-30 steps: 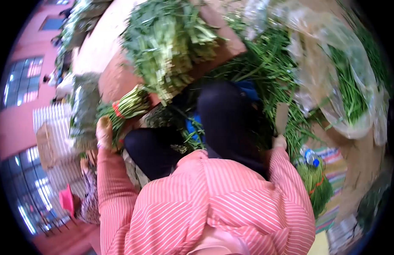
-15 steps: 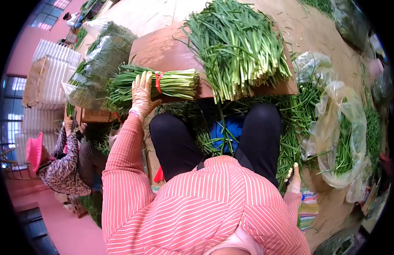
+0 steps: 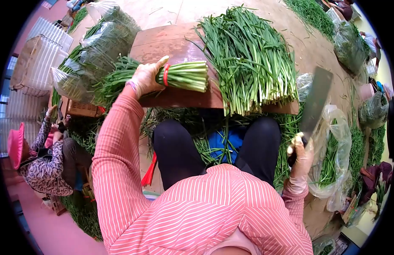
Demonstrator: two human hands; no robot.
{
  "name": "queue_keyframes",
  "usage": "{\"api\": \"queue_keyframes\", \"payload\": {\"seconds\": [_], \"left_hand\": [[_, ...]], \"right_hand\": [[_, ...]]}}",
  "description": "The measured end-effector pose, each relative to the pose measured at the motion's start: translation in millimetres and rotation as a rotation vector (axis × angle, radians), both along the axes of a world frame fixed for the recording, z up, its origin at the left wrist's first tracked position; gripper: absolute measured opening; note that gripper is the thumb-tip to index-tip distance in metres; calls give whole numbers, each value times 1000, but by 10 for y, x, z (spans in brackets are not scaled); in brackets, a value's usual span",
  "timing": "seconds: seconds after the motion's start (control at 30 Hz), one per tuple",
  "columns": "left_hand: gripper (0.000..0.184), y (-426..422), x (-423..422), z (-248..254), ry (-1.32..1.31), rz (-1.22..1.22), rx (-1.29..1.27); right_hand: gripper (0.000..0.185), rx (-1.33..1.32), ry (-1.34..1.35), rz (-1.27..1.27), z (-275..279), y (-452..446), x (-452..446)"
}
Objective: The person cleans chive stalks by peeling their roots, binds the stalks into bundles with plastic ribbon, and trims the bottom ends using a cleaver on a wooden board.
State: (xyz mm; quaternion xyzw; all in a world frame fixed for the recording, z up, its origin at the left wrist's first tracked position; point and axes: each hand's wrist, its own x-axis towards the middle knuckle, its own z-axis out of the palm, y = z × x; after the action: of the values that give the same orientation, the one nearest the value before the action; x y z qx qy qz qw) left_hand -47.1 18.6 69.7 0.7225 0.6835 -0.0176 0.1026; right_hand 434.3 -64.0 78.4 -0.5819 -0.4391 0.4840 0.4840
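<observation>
My left hand, in a thin clear glove, is wrapped around a bundle of garlic chives beside its red band. The pale cut stems point right and the leaves lie to the left. Under the bundle is a reddish-brown low table. A large loose heap of chives covers the table's right side, stem ends toward me. Off to the right, my right hand, also gloved, grips a cleaver by its dark handle. The broad blade points up and away from me.
Bagged greens stand left of the table, near stacked white foam boxes. A co-worker in a pink hat sits at the left. An open plastic bag of greens lies at the right. Red ties hang by my left knee.
My left hand has gone from lying flat on the bundle to gripping it, and the bundle has shifted slightly right. My right hand has risen from beside my leg, bringing the cleaver into view.
</observation>
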Motion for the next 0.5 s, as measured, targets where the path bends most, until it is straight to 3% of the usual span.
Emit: {"api": "queue_keyframes", "payload": {"seconds": [0.07,0.1,0.2,0.23,0.3,0.43,0.5], "left_hand": [[89,174,-254,49,-193,-49,-130],[81,269,-337,140,-390,89,-364],[63,470,-526,171,-511,253,-754],[63,481,-553,148,-512,260,-753],[56,491,-600,45,-764,529,-1033],[56,509,-744,-152,-853,559,-1049],[70,552,-796,-56,-540,308,-863]], "right_hand": [[18,-113,71,96,126,139,-331],[20,-122,78,175,88,209,-444],[24,-316,89,358,69,406,-855],[24,-383,112,405,38,470,-991],[23,-460,119,502,-130,593,-1223],[26,-534,136,579,-506,789,-1514],[26,-581,129,566,-633,843,-1589]]}}
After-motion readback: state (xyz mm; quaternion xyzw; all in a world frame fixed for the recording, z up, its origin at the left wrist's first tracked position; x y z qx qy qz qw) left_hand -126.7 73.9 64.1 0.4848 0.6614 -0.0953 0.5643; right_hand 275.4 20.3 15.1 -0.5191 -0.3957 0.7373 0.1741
